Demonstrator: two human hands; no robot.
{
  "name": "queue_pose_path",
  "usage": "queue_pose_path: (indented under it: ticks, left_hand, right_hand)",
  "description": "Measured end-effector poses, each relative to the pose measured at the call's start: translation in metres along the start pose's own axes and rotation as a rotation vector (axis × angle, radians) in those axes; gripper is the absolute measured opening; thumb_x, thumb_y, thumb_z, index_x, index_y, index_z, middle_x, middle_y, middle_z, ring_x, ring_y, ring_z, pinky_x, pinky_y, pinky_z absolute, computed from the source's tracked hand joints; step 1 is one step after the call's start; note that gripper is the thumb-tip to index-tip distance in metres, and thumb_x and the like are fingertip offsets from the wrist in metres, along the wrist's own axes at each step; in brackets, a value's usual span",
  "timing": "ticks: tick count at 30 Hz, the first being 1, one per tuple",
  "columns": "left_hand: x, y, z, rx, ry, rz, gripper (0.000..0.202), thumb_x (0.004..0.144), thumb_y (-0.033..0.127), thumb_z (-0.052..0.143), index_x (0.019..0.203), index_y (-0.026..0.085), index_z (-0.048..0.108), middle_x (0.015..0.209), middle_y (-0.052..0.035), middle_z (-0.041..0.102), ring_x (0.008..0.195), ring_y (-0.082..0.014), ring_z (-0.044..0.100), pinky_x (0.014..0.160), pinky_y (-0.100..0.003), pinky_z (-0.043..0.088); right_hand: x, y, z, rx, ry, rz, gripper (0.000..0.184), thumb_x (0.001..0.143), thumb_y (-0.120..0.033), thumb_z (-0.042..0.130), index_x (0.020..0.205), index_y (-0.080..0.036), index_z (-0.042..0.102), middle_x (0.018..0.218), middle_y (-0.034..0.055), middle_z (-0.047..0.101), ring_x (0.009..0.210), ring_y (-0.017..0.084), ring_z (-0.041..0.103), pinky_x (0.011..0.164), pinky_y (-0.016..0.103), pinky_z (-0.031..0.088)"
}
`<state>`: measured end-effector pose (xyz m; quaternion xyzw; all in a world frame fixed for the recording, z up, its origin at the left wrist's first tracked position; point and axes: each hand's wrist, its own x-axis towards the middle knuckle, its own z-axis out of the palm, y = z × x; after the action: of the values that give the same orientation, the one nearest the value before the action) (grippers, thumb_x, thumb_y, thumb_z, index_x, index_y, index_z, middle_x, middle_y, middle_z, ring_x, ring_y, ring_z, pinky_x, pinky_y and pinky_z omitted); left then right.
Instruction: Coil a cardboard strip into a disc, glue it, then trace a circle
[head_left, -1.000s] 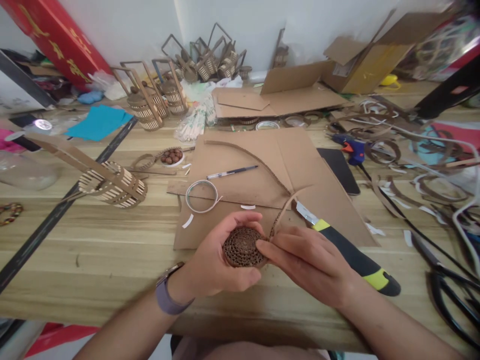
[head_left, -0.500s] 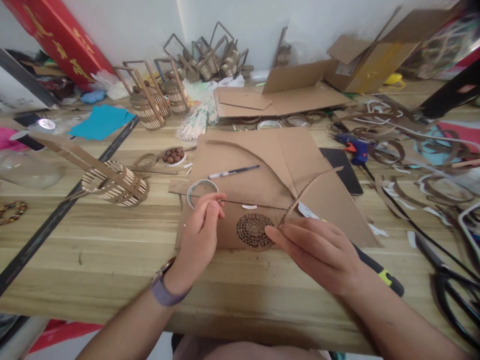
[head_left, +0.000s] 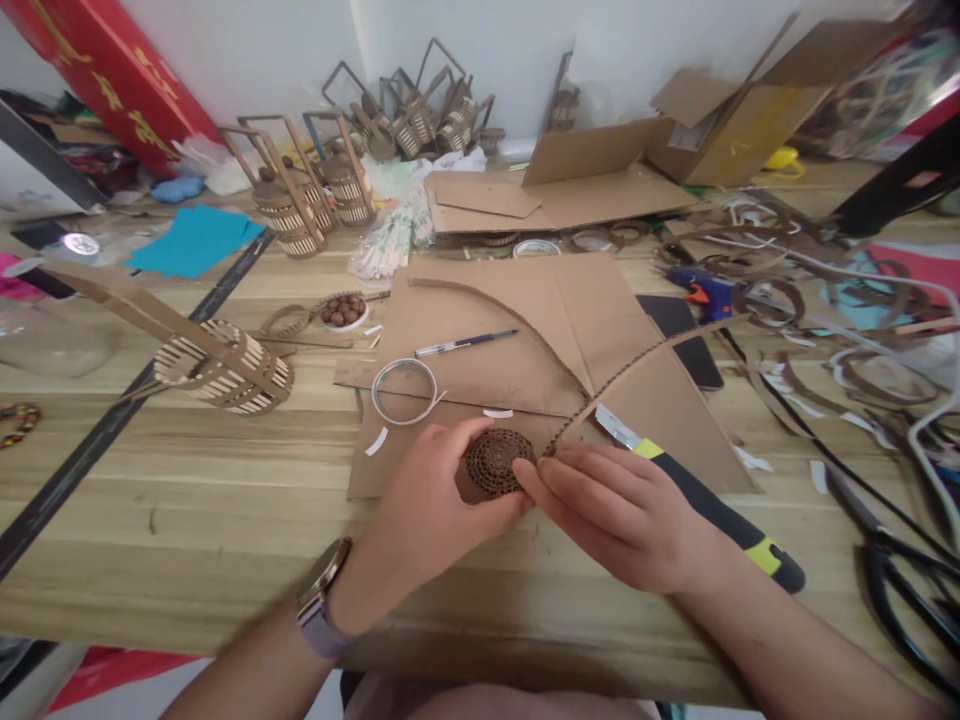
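A round coil of corrugated cardboard [head_left: 499, 461] lies near the front edge of a flat cardboard sheet [head_left: 540, 300]. Around its left side curves my left hand [head_left: 442, 500], thumb along the near rim and fingers at the far rim. My right hand [head_left: 615, 510] pinches a thin corrugated strip [head_left: 622, 378] at the coil's right edge, its fingertips touching the coil. From there the strip runs up and to the right. Partly behind my right hand lies a utility knife [head_left: 705, 505] with its blade out. A roll of white tape [head_left: 405, 392] rests left of the coil.
On the sheet lie a pen [head_left: 465, 343] and another cardboard strip [head_left: 502, 305]. A small handled basket [head_left: 225, 370] stands at left, near a dish of brown beads [head_left: 345, 311]. At right are scissors [head_left: 892, 570], a blue glue gun [head_left: 701, 288] and tangled strips.
My left hand has moved right from beside the tape roll and closed around the coil. My right hand has shifted slightly left, uncovering more of the knife. The strip's free end reaches farther right.
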<state>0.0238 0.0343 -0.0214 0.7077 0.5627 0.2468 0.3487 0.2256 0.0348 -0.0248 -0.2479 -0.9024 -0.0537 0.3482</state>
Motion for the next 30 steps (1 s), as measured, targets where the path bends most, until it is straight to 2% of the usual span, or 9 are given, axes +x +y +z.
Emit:
queue_pose_path:
  ticks: [4,7,9,12,14,17,20,24,30]
  left_hand:
    - [0.001,0.002,-0.004,-0.029,-0.094,-0.004,0.051,0.074,0.037,0.072,0.121,0.025,0.06,0.109,-0.0046,0.069,0.101,-0.0274,0.063,0.088,-0.041,0.05]
    - [0.002,0.004,-0.006,-0.076,-0.072,0.004,0.045,0.074,0.034,0.071,0.117,0.025,0.06,0.108,-0.0022,0.069,0.097,-0.0246,0.064,0.087,-0.038,0.05]
    - [0.003,0.004,-0.007,-0.111,-0.041,0.018,0.043,0.075,0.032,0.071,0.115,0.026,0.059,0.106,-0.0006,0.069,0.095,-0.0226,0.064,0.086,-0.035,0.05]
    - [0.003,0.003,-0.007,-0.147,0.0,0.025,0.039,0.075,0.029,0.07,0.112,0.026,0.058,0.103,0.0003,0.068,0.093,-0.0211,0.064,0.084,-0.033,0.05]
    - [0.002,0.002,-0.006,-0.156,0.011,0.03,0.042,0.074,0.029,0.07,0.114,0.025,0.057,0.104,-0.0007,0.067,0.094,-0.0219,0.063,0.085,-0.034,0.05]
    - [0.001,0.0,-0.003,-0.179,-0.02,0.067,0.047,0.074,0.029,0.069,0.119,0.024,0.054,0.11,-0.0035,0.066,0.099,-0.0239,0.063,0.089,-0.037,0.049]
    - [0.002,-0.002,-0.001,-0.182,-0.068,0.103,0.051,0.073,0.03,0.07,0.12,0.022,0.052,0.113,-0.0065,0.065,0.103,-0.0262,0.062,0.09,-0.04,0.049]
    - [0.003,-0.004,0.0,-0.143,-0.106,0.111,0.053,0.071,0.029,0.073,0.119,0.02,0.052,0.113,-0.0085,0.065,0.104,-0.0281,0.061,0.092,-0.042,0.049]
    - [0.004,-0.002,0.0,-0.089,-0.02,0.142,0.044,0.076,0.024,0.069,0.117,0.022,0.055,0.107,-0.0048,0.067,0.097,-0.0241,0.062,0.086,-0.037,0.049]
  right_hand:
    - [-0.004,-0.001,0.005,0.037,-0.008,-0.011,0.026,0.094,-0.007,0.046,0.118,-0.011,0.056,0.084,0.0063,0.072,0.076,0.016,0.068,0.075,0.028,0.057]
    - [-0.008,-0.003,0.007,0.023,-0.021,0.01,0.028,0.095,-0.008,0.046,0.119,-0.014,0.058,0.092,0.0071,0.073,0.082,0.018,0.068,0.075,0.03,0.056]
    - [-0.009,-0.004,0.007,0.014,0.02,0.053,0.029,0.093,-0.008,0.051,0.119,-0.016,0.059,0.098,0.0072,0.072,0.085,0.018,0.067,0.074,0.03,0.055]
    - [-0.006,-0.005,0.006,0.008,0.136,0.228,0.019,0.091,-0.011,0.056,0.107,-0.02,0.062,0.092,0.0055,0.071,0.081,0.017,0.066,0.071,0.029,0.054]
    - [-0.002,-0.003,0.007,0.059,0.136,0.402,0.003,0.091,-0.021,0.06,0.093,-0.021,0.062,0.084,0.0037,0.071,0.075,0.017,0.067,0.066,0.028,0.054]
    - [0.002,0.0,0.01,0.269,0.052,0.632,0.021,0.087,-0.042,0.065,0.088,-0.021,0.064,0.079,0.0023,0.072,0.069,0.017,0.068,0.058,0.027,0.052]
    - [0.003,0.001,0.014,0.473,0.02,0.744,0.029,0.085,-0.05,0.065,0.082,-0.021,0.064,0.077,0.0021,0.071,0.07,0.018,0.067,0.061,0.029,0.052]
    - [0.003,-0.001,0.016,0.522,0.019,0.755,0.03,0.084,-0.05,0.067,0.076,-0.021,0.062,0.069,-0.0002,0.067,0.066,0.017,0.064,0.061,0.028,0.05]
    - [-0.001,0.003,0.017,0.487,-0.001,0.68,0.021,0.088,-0.042,0.064,0.081,-0.023,0.063,0.08,0.0014,0.071,0.073,0.018,0.067,0.065,0.028,0.052]
